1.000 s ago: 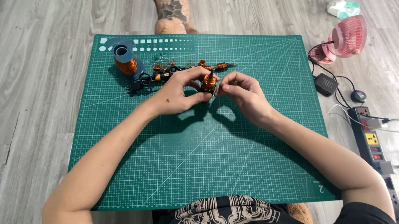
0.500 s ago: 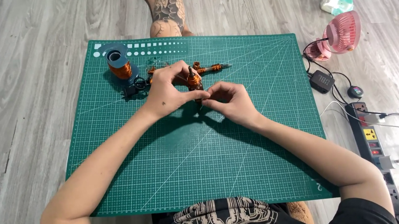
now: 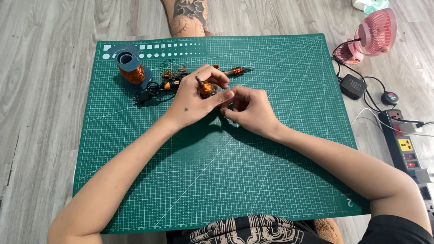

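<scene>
Grey wood-plank floor (image 3: 13, 98), green cutting mat (image 3: 269, 176) on it, pink fan (image 3: 378, 32) and power strip (image 3: 408, 150) at right, left hand (image 3: 197, 99) grip pinched on small copper-wound part (image 3: 204, 88) over mat's upper middle, right hand (image 3: 249, 111) fingers curled together just beside it, contents unclear, copper wire spool (image 3: 132, 70) near mat's top-left.

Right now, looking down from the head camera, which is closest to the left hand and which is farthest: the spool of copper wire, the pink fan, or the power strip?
From the left hand:
1. Spool of copper wire, up and to the left, on the green mat.
2. Pink fan, off the mat, on the floor to the upper right.
3. Power strip, on the floor along the right edge, a bit farther than the fan.
</scene>
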